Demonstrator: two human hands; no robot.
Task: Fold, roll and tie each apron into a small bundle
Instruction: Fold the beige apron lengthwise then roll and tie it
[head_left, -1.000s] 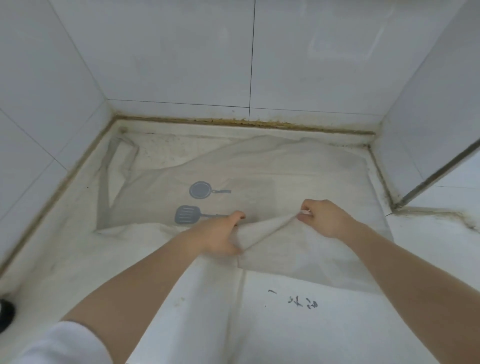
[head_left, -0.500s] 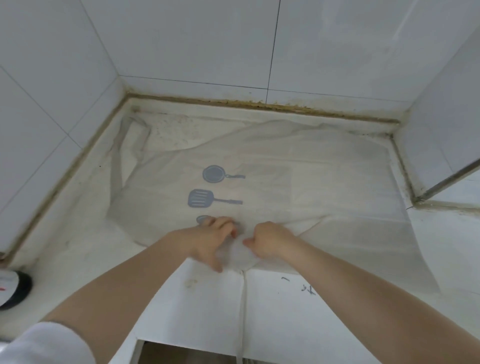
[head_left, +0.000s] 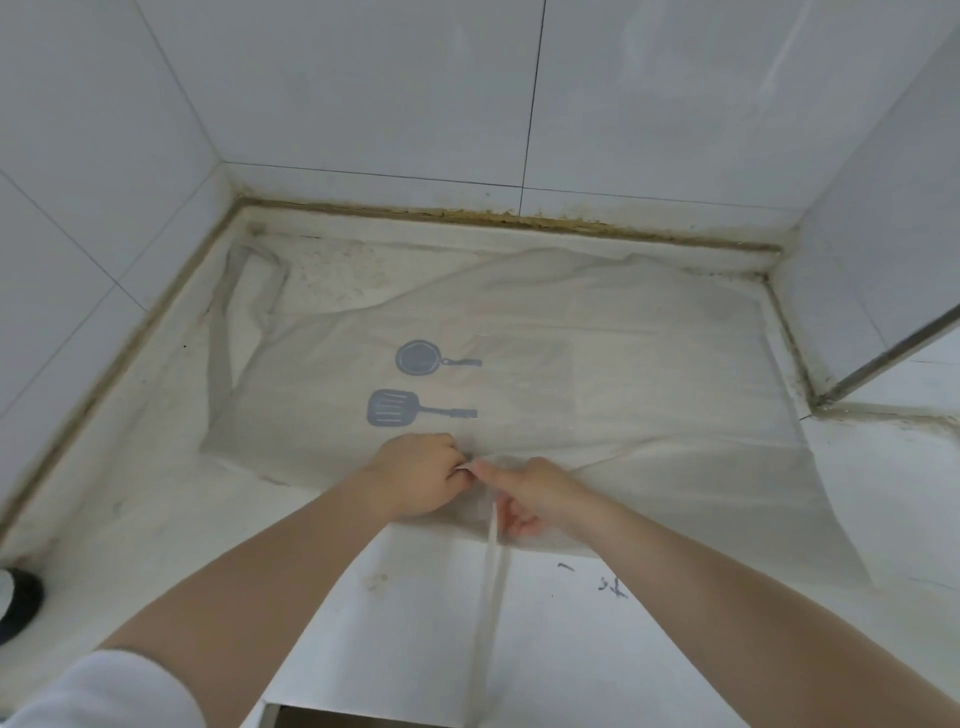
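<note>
Both hands now meet at centre frame — left hand (head_left: 415, 480) and right hand (head_left: 530, 493), apart a second ago, pinch the near edge of the thin whitish utensil-printed apron (head_left: 597, 374) spread across the white counter (head_left: 130, 493) — fold apparently just beginning.

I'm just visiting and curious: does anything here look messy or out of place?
Yes. The apron lies rumpled, its far edge bunched against the wall, and its strap dangles over the counter's front edge. The seam along the back wall looks brown and grimy.
</note>
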